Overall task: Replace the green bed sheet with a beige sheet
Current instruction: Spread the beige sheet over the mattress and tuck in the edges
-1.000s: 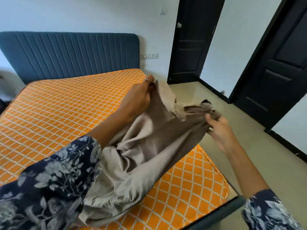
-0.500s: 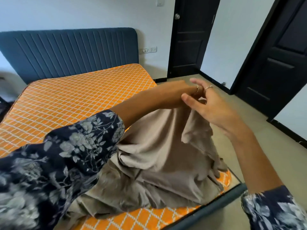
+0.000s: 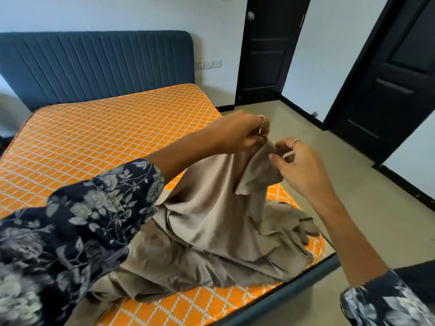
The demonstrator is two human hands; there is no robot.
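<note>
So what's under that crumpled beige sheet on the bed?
The beige sheet lies on the orange checked mattress, bare all around it. Anything else under the heap is covered. The left hand lifts its top.

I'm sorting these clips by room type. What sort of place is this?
Most likely a bedroom at home: a bed with a bare orange mattress, a padded blue headboard, and dark panelled doors.

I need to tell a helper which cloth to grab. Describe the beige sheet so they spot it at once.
Find the bed with the blue headboard and bare orange mattress. At its near right corner lies the crumpled beige sheet, the only cloth there, plain and unpatterned.
</note>
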